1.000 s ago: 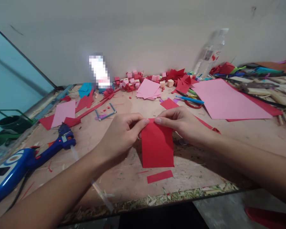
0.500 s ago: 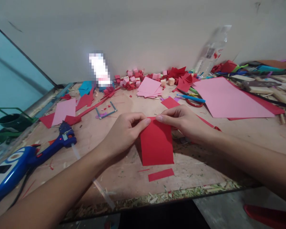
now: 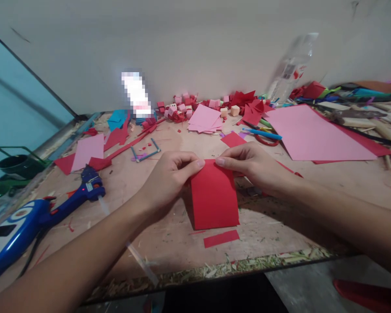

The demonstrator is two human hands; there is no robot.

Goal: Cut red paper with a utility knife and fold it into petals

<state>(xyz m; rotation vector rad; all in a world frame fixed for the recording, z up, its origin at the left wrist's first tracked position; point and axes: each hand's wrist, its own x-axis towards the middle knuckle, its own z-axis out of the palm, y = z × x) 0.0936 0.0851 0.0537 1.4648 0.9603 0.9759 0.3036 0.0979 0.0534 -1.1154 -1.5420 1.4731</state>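
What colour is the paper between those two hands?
The paper is plain red, seen best in the head view.

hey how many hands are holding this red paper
2. The left hand pinches the far edge of the red paper on the left, the right hand on the right; no others show.

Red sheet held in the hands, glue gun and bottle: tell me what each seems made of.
Red sheet: probably matte card or stiff paper; flat colour, thin edges.
Glue gun: likely smooth moulded plastic; rounded blue body, slight sheen.
Bottle: apparently clear, glossy plastic; see-through with pale highlights.
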